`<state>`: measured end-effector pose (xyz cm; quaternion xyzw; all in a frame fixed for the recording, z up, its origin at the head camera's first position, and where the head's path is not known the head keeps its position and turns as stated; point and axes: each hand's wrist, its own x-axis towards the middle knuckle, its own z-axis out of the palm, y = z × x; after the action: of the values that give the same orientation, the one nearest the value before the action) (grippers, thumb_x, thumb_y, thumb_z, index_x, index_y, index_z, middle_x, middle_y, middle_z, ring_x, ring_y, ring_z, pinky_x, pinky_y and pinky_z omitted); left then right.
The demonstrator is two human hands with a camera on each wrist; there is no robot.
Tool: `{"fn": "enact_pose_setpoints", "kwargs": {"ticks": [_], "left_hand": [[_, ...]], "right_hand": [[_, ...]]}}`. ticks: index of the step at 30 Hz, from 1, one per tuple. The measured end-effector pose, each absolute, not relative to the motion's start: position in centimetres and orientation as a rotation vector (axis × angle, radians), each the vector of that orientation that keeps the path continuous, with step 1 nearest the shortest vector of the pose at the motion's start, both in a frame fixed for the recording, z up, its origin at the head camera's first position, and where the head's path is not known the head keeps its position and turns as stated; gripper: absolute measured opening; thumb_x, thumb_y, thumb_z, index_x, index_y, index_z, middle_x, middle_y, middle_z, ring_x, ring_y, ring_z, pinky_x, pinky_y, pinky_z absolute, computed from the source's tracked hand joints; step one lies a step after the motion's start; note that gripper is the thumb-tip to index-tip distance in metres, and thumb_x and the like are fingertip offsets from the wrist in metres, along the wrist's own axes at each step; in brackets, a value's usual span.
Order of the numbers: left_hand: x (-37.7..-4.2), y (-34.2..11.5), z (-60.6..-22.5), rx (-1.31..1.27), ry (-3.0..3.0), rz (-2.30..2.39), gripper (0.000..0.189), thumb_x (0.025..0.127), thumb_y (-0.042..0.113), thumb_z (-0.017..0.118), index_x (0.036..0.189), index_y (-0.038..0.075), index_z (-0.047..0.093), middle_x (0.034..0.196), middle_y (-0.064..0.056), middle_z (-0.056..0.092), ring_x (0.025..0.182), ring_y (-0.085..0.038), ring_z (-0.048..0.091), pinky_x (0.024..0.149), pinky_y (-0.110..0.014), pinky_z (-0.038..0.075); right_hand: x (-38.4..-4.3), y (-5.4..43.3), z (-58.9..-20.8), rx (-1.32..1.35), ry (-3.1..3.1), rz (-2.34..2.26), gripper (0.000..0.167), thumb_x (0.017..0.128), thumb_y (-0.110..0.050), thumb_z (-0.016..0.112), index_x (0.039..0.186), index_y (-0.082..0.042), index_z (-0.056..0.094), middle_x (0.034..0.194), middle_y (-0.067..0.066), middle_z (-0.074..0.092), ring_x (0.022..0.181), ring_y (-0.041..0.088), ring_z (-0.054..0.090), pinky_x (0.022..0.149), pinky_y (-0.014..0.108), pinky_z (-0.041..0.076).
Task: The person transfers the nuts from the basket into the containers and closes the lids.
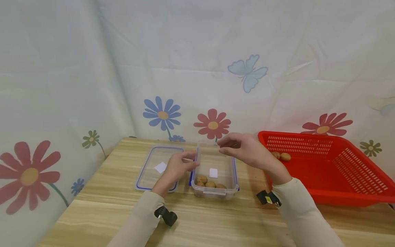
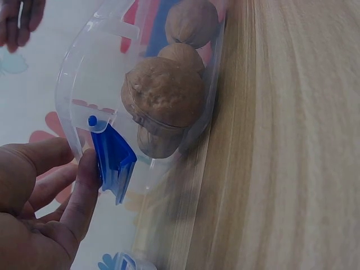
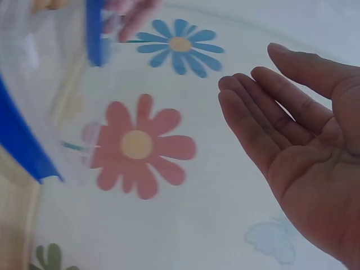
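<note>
A clear plastic food container with blue side clips stands uncovered on the table. Several walnuts lie inside at its near end; a white square label shows on its floor. At the container's left rim, my left hand pinches the edge beside a blue clip, as the left wrist view shows. My right hand hovers over the far right part of the container, holding nothing. Its fingers look nearly straight in the right wrist view, the thumb apart from them.
The container's lid, clear with a blue seal, lies flat on the left. A red plastic basket stands on the right, with a few walnuts at its left side. Behind the wooden table hangs a flowered cloth.
</note>
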<state>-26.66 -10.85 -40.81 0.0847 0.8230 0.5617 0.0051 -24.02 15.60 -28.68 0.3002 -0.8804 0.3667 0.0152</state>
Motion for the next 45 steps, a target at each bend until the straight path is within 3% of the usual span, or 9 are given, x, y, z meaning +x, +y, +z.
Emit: {"fn": "enact_pose_setpoints", "kwargs": {"ticks": [7, 21, 37, 45], "left_hand": [[-26.6, -11.0, -40.8, 0.28, 2.584, 1.759, 0.041, 0.098, 0.008, 0.077, 0.138, -0.001, 0.069, 0.13, -0.018, 0.071, 0.104, -0.031, 0.075, 0.09, -0.045, 0.061], [-26.6, -10.9, -40.9, 0.282, 2.577, 1.786, 0.042, 0.098, 0.007, 0.077, 0.137, -0.002, 0.068, 0.128, -0.019, 0.071, 0.104, -0.032, 0.075, 0.088, -0.044, 0.062], [-26.8, -10.6, -41.4, 0.293, 2.591, 1.78, 0.04, 0.098, 0.006, 0.077, 0.136, -0.002, 0.069, 0.128, -0.018, 0.072, 0.106, -0.032, 0.074, 0.087, -0.044, 0.062], [-26.8, -10.5, -41.5, 0.283, 2.58, 1.791, 0.041, 0.097, 0.006, 0.077, 0.137, -0.001, 0.069, 0.127, -0.018, 0.071, 0.104, -0.031, 0.074, 0.087, -0.043, 0.062]], "right_hand": [[-24.1, 17.0, -26.1, 0.902, -2.725, 1.097, 0.029, 0.099, -0.015, 0.078, 0.127, -0.009, 0.075, 0.116, 0.003, 0.077, 0.105, 0.023, 0.073, 0.094, 0.043, 0.06], [-26.4, 21.4, -25.0, 0.822, -2.775, 1.074, 0.031, 0.103, -0.024, 0.075, 0.13, -0.011, 0.074, 0.123, 0.006, 0.075, 0.107, 0.024, 0.072, 0.09, 0.03, 0.06], [-28.8, 27.1, -26.2, 0.561, -2.913, 1.085, 0.041, 0.104, -0.031, 0.071, 0.139, -0.01, 0.067, 0.137, 0.013, 0.069, 0.121, 0.032, 0.064, 0.105, 0.057, 0.052], [-29.7, 29.7, -27.4, 0.477, -2.959, 1.092, 0.052, 0.102, -0.038, 0.073, 0.144, -0.009, 0.063, 0.142, 0.016, 0.065, 0.125, 0.036, 0.06, 0.106, 0.062, 0.05]]}}
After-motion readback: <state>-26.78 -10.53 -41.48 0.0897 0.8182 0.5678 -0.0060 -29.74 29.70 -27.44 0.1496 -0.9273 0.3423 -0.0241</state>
